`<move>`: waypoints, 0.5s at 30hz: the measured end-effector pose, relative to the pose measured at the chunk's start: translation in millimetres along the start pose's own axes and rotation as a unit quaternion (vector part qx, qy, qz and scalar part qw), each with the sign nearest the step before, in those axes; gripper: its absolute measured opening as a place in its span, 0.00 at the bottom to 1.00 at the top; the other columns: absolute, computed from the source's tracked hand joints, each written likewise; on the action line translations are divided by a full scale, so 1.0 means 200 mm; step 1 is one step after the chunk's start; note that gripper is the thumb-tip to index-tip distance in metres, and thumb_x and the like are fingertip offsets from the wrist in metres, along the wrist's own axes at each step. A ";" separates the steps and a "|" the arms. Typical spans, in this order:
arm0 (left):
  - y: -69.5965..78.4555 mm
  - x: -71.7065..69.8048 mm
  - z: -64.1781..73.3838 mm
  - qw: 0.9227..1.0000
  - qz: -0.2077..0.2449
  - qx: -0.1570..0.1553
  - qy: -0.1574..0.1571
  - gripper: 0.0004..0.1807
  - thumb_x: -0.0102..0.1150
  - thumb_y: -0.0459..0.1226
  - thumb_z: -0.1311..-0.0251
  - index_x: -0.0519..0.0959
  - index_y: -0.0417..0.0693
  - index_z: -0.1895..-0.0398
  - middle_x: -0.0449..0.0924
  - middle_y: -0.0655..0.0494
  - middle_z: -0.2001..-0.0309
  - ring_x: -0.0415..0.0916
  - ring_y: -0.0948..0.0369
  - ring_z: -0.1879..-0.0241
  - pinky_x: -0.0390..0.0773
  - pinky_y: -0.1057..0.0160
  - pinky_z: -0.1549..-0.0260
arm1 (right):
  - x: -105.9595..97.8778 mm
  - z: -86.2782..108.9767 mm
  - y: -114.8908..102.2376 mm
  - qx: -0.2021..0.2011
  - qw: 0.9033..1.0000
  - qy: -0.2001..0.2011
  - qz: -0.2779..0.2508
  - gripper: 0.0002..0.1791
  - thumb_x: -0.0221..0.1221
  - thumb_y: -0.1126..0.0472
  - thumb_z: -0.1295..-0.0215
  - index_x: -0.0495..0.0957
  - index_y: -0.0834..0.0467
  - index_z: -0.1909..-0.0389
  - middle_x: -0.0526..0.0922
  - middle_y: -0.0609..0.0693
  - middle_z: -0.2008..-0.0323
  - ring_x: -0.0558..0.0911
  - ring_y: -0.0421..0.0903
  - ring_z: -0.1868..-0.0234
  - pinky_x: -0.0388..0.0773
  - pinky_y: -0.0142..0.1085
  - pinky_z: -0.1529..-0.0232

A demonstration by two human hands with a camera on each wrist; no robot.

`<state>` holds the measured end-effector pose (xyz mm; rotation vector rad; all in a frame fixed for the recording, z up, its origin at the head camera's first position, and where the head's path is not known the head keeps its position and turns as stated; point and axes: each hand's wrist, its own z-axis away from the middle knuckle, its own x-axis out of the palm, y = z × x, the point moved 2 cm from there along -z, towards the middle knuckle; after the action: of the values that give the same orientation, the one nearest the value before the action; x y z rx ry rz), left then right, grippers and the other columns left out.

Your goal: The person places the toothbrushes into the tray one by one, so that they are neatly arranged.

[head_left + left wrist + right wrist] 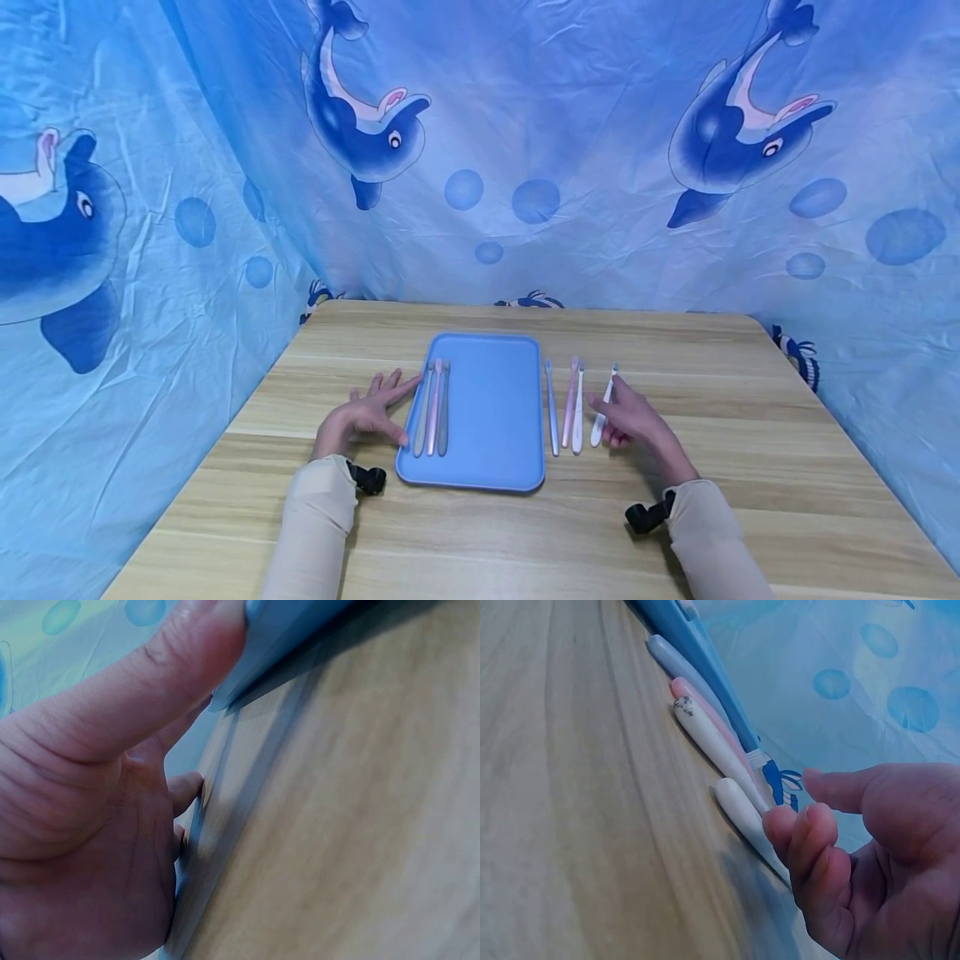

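**Toothbrushes [577,417] Between the Hands: Three on the Tray [495,417], Four on the Table [480,542]**

Around the hands: a blue toothbrush [552,412], a pink toothbrush and a white toothbrush lie between the right hand [633,417] and the tray. A second white toothbrush [602,426] lies at the right hand's thumb side, its head end by the index finger. Three more lie on the tray just beyond the left hand's fingers. A printed curtain [487,100] hangs beyond both hands.

Left hand [367,412]: fingers and thumb spread wide, set against the tray's near side; no toothbrush held. Right hand: thumb parted from the fingers, other fingers loosely curled, no toothbrush gripped (fingertip contact cannot be confirmed).

View differences: the left wrist camera shows the thumb against the tray's rim, which the head view shows only from above. The right wrist camera shows the curled fingers from the palm side and a dark mark on one white handle.

Materials: the tray is blue, rectangular, round-cornered and rimmed; the handles are smooth, slim and round-ended; the tabletop is wood-grained; the curtain is creased.
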<state>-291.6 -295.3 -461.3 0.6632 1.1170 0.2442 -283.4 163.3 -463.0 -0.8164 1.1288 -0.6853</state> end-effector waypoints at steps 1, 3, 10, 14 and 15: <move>0.00 0.00 0.00 1.000 0.000 0.000 0.000 0.72 0.82 0.59 0.68 0.46 0.60 0.19 0.26 0.37 0.19 0.15 0.32 0.23 0.17 0.21 0.36 | 0.00 0.00 0.01 0.000 1.000 0.002 0.002 0.34 0.52 0.50 0.23 0.51 0.67 0.30 0.79 0.50 0.88 0.76 0.40 0.91 0.73 0.33 0.88; 0.00 0.00 0.00 1.000 0.000 0.000 0.000 0.72 0.81 0.59 0.68 0.46 0.60 0.19 0.26 0.37 0.19 0.15 0.32 0.23 0.17 0.21 0.36 | 0.01 0.00 0.01 0.002 1.000 0.009 0.007 0.29 0.52 0.51 0.24 0.56 0.66 0.36 0.79 0.51 0.87 0.75 0.40 0.91 0.73 0.32 0.88; 0.00 0.00 0.00 1.000 0.001 -0.001 0.000 0.72 0.82 0.59 0.68 0.46 0.60 0.19 0.25 0.38 0.19 0.15 0.32 0.23 0.17 0.21 0.36 | 0.03 -0.01 0.03 0.005 0.999 0.014 0.029 0.22 0.53 0.54 0.25 0.59 0.67 0.45 0.78 0.51 0.87 0.74 0.39 0.91 0.72 0.31 0.89; 0.00 0.00 0.00 1.000 -0.003 -0.003 0.000 0.72 0.81 0.60 0.68 0.46 0.61 0.18 0.25 0.38 0.19 0.15 0.32 0.23 0.18 0.20 0.36 | 0.04 0.00 0.03 0.017 1.000 0.009 0.022 0.18 0.54 0.56 0.26 0.59 0.64 0.52 0.78 0.50 0.87 0.72 0.38 0.91 0.70 0.30 0.89; 0.01 0.00 0.00 1.000 -0.005 -0.003 0.000 0.72 0.81 0.60 0.67 0.46 0.61 0.18 0.25 0.38 0.19 0.15 0.32 0.23 0.18 0.20 0.36 | 0.04 0.00 0.03 0.017 1.000 0.007 0.022 0.18 0.55 0.57 0.26 0.59 0.65 0.52 0.78 0.50 0.87 0.72 0.38 0.91 0.69 0.30 0.89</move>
<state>-290.8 -295.1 -460.1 0.6522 1.1197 0.2378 -280.2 159.6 -472.5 -0.7571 1.1412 -0.6723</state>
